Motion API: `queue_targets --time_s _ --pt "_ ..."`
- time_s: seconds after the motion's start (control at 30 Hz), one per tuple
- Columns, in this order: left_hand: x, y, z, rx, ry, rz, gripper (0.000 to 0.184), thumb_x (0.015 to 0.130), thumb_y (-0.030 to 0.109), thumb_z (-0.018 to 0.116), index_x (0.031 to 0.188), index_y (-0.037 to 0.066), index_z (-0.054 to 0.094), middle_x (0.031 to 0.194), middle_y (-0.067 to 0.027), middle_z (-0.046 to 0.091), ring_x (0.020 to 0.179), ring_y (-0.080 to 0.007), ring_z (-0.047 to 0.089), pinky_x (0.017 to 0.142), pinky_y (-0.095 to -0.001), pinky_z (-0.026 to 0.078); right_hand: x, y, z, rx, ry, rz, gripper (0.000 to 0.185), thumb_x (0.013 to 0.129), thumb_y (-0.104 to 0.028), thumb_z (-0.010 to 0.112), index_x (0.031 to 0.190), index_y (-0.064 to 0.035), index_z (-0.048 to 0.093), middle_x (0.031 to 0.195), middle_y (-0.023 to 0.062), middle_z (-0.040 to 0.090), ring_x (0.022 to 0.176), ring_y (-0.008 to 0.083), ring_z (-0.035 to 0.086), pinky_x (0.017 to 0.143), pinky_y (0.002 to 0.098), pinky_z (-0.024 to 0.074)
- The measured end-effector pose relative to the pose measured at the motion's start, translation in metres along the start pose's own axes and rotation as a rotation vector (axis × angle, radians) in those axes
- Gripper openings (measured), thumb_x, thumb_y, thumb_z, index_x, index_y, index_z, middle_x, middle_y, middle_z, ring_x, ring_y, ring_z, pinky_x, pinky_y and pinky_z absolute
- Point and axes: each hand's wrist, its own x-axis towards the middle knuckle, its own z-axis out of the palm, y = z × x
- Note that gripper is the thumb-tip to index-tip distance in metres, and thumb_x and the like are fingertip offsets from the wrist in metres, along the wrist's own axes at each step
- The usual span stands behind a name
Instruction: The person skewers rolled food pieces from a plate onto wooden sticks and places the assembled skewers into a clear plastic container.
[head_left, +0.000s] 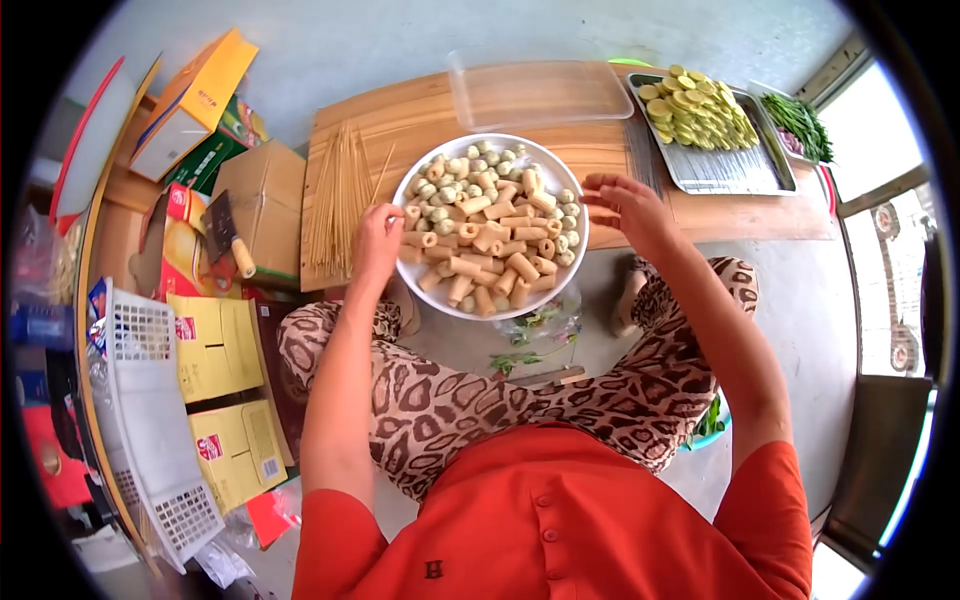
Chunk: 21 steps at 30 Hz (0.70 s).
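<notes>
A round white basin (398, 190) holds many short tan hollow rolls (490, 237) and small pale-green balls (440, 195). My left hand (378, 240) is at the basin's left rim, its fingers curled together; what they hold, if anything, I cannot make out. At the opposite rim, my right hand (632, 208) has its fingers stretched out and slightly apart, with nothing visible in them. Thin wooden skewers (338, 200) lie in a loose bundle on the table, left of the basin and close to my left hand.
Beyond the basin on the wooden table (390, 110) lies a clear plastic tray (540, 92). A metal tray (730, 175) with sliced yellow-green pieces (700, 108) stands to the right, near green vegetables (797, 125). Boxes (262, 195) and a knife (232, 240) are on the left.
</notes>
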Motion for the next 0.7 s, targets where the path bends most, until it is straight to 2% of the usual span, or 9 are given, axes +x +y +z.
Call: queue_targets --time_s 0.07,0.13,0.23,0.33,0.37,0.43,0.57,0.67,0.7 --pt "0.0 -0.048 -0.008 0.221 -0.008 -0.038 0.012 0.079 0.01 0.06 0.089 0.003 0.061 0.092 -0.0155 0.06 0.084 -0.0345 0.059 0.072 -0.0409 0.047 -0.014 0.005 0.011 -0.009 -0.021 0.02 0.026 0.092 -0.013 0.046 0.113 -0.0022 0.056 0.111 0.0071 0.059 0.103 0.0177 0.058 0.082 0.0317 0.047" --pt "-0.009 -0.049 -0.021 0.412 -0.062 -0.229 0.014 0.08 0.009 0.058 0.093 0.004 0.061 0.093 -0.0178 0.06 0.091 -0.0368 0.059 0.075 -0.0436 0.047 -0.018 0.018 0.016 0.025 -0.018 0.127 0.022 0.094 -0.015 0.046 0.109 -0.0046 0.058 0.106 0.0047 0.062 0.097 0.0152 0.06 0.078 0.0291 0.0478" --pt "-0.018 -0.07 -0.02 0.537 -0.125 -0.412 0.017 0.081 0.007 0.054 0.097 0.005 0.06 0.095 -0.0197 0.061 0.095 -0.0387 0.058 0.077 -0.0461 0.048 -0.012 0.026 0.022 0.025 -0.05 0.12 0.021 0.094 -0.016 0.047 0.108 -0.0051 0.058 0.104 0.0038 0.063 0.093 0.0147 0.061 0.076 0.028 0.0478" --pt "-0.03 -0.082 -0.015 0.641 -0.007 -0.306 0.021 0.082 0.007 0.051 0.102 0.006 0.059 0.098 -0.0207 0.062 0.093 -0.0405 0.06 0.077 -0.0471 0.049 -0.008 0.025 0.029 -0.004 -0.059 0.092 0.018 0.093 -0.014 0.048 0.105 -0.0052 0.059 0.101 0.0038 0.063 0.09 0.0139 0.062 0.073 0.0263 0.0477" --pt "-0.029 -0.086 -0.012 0.638 -0.007 -0.304 0.021 0.082 0.007 0.051 0.102 0.006 0.059 0.098 -0.0207 0.062 0.093 -0.0405 0.06 0.077 -0.0471 0.049 -0.005 0.028 0.028 -0.03 -0.068 0.101 0.018 0.093 -0.014 0.048 0.105 -0.0051 0.059 0.101 0.004 0.063 0.089 0.0135 0.062 0.073 0.0259 0.0477" --pt "-0.028 -0.077 -0.015 0.609 -0.049 -0.48 0.021 0.085 0.008 0.049 0.103 0.005 0.059 0.101 -0.0218 0.062 0.091 -0.041 0.061 0.076 -0.0479 0.05 -0.002 0.033 0.026 -0.056 -0.087 0.122 0.018 0.093 -0.014 0.048 0.104 -0.0046 0.06 0.1 0.0042 0.063 0.086 0.0129 0.062 0.072 0.0255 0.0476" --pt "-0.021 -0.074 -0.016 0.613 -0.112 -0.565 0.02 0.086 0.009 0.047 0.1 0.003 0.059 0.099 -0.0225 0.063 0.095 -0.0414 0.06 0.076 -0.0494 0.05 0.002 0.037 0.027 -0.118 -0.112 0.109 0.018 0.093 -0.014 0.049 0.103 -0.0047 0.06 0.098 0.0034 0.063 0.085 0.0125 0.062 0.071 0.0256 0.0474" --pt "-0.014 -0.094 -0.006 0.611 -0.134 -0.527 0.015 0.086 0.009 0.051 0.094 0.002 0.061 0.093 -0.0189 0.066 0.087 -0.0341 0.065 0.068 -0.0433 0.053 0.004 0.04 0.027 -0.208 -0.147 0.078 0.017 0.093 -0.015 0.05 0.103 -0.005 0.06 0.097 0.0023 0.063 0.084 0.011 0.062 0.07 0.0254 0.047" --pt "-0.01 -0.08 -0.007 0.306 -0.066 -0.648 0.012 0.085 0.01 0.054 0.091 0.002 0.062 0.088 -0.0157 0.066 0.08 -0.0278 0.066 0.062 -0.0376 0.052 0.004 0.04 0.029 -0.257 -0.168 0.089 0.018 0.093 -0.015 0.049 0.103 -0.0046 0.059 0.098 0.0017 0.062 0.084 0.0103 0.061 0.071 0.0251 0.0468"
